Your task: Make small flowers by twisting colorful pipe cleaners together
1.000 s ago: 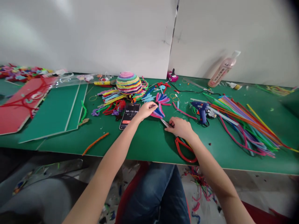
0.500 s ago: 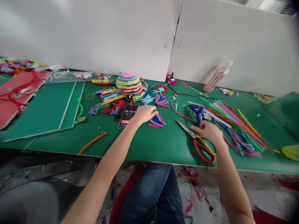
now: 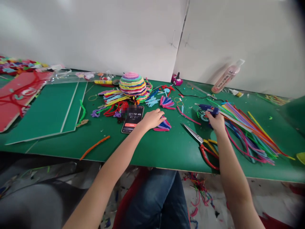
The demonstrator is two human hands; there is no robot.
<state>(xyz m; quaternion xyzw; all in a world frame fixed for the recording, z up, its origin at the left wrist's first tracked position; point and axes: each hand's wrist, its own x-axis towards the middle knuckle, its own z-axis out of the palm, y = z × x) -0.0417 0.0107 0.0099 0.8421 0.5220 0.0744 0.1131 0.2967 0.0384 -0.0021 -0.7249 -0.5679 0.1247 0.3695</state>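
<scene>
Green tabletop [image 3: 166,149]; right hand [image 3: 216,121] clasps glue gun [image 3: 208,108]; left hand [image 3: 153,118] on bundle [image 3: 165,126], grip unclear

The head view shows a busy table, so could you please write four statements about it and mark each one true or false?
1. The right hand is on the glue gun. True.
2. The scissors are in the left hand. False: they lie on the table.
3. The phone lies to the left of the scissors. True.
4. The striped dome is nearer the person than the phone. False: it sits farther back.
</scene>
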